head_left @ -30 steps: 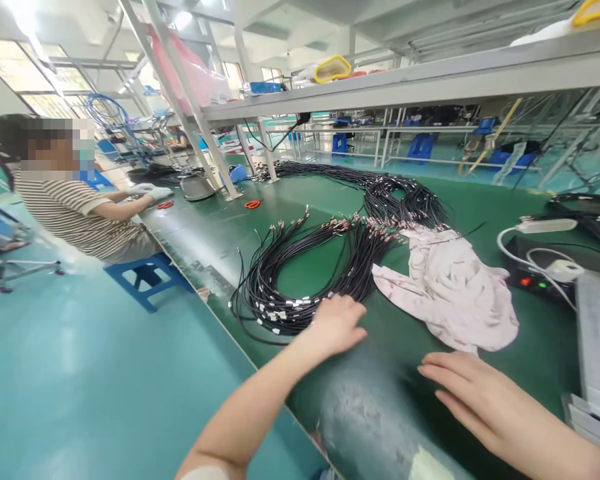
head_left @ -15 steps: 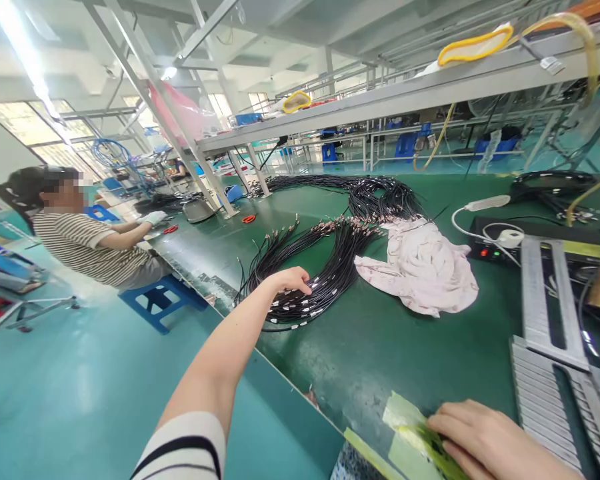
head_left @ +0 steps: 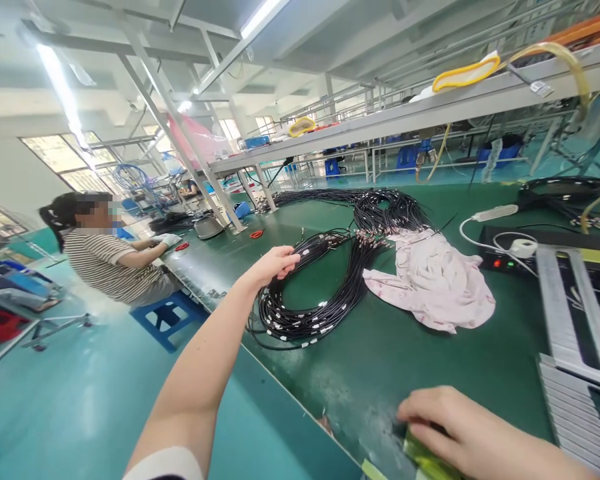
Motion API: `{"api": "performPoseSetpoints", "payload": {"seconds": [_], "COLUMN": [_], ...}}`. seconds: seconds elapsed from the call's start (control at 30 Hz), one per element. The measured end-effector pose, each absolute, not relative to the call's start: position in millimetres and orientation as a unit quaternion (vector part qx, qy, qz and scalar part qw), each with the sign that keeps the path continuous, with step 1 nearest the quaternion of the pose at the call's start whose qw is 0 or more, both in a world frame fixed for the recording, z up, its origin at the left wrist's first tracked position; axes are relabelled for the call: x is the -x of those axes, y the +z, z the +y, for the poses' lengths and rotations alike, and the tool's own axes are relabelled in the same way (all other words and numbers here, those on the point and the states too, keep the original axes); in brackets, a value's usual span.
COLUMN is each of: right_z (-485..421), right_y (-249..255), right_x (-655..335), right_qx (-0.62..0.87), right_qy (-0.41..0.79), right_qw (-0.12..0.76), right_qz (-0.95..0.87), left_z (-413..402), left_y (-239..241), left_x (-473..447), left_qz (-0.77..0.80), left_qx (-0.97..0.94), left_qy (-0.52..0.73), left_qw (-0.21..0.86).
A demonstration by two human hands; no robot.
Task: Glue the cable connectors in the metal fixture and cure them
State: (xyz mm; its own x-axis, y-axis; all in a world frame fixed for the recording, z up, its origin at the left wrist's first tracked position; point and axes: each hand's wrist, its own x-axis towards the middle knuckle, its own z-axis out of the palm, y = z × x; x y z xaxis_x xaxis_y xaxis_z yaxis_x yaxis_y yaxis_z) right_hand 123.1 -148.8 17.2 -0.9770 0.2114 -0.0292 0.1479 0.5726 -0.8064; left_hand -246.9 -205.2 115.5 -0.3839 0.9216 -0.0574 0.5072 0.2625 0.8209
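Observation:
A large coil of black cables (head_left: 307, 315) with small white labels lies on the green table, copper-coloured ends bunched at its far side. My left hand (head_left: 280, 262) reaches to the coil's left part, its fingers curled closed round cables there; how many is hidden. Near the table's front edge my right hand (head_left: 437, 417) rests with bent fingers, thumb apart from them and nothing visibly held. Beneath its palm is a patch of yellow-green tape (head_left: 423, 457). A crumpled pale pink cloth (head_left: 433, 283) sits right of the coil.
More black cables (head_left: 390, 210) lie farther back. At right stand a metal fixture (head_left: 560, 300) and a black box (head_left: 495, 250) with lights. A shelf (head_left: 380, 127) crosses above the table. A co-worker in a striped shirt (head_left: 97, 267) sits at left.
My left hand has moved up and left along the coil and closed round cables. My right hand has shifted slightly left over the tape. The whole view has tilted a little.

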Motion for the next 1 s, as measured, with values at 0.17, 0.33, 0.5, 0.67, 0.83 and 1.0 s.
{"api": "performPoseSetpoints", "payload": {"seconds": [0.17, 0.33, 0.5, 0.67, 0.83, 1.0], "right_z": [-133.7, -95.8, -72.0, -88.5, -117.5, -147.4], "right_y": [37.7, 41.4, 29.6, 52.1, 61.2, 27.8], "right_x": [-31.0, 49.0, 57.8, 1.2, -64.8, -102.2], "right_qx": [0.149, 0.217, 0.245, 0.175, 0.164, 0.253], "right_qy": [0.825, 0.885, 0.866, 0.84, 0.716, 0.557], "right_qw": [0.071, 0.202, 0.219, 0.228, 0.259, 0.255], "right_qz": [-0.54, -0.359, -0.377, -0.46, -0.627, -0.749], "left_z": [-224.6, -270.1, -302.4, -284.2, -224.1, -166.7], "left_y": [116.9, 85.7, 12.5, -6.9, 52.7, 98.7], "left_x": [195.4, 127.1, 106.7, 108.9, 82.1, 24.6], "left_qz": [0.726, 0.742, 0.743, 0.648, 0.509, 0.296], "left_qx": [-0.506, -0.604, -0.631, -0.687, -0.532, -0.384], "left_qy": [0.377, 0.215, 0.027, 0.073, 0.536, 0.703], "left_qw": [0.274, 0.195, 0.222, 0.322, 0.414, 0.521]}}
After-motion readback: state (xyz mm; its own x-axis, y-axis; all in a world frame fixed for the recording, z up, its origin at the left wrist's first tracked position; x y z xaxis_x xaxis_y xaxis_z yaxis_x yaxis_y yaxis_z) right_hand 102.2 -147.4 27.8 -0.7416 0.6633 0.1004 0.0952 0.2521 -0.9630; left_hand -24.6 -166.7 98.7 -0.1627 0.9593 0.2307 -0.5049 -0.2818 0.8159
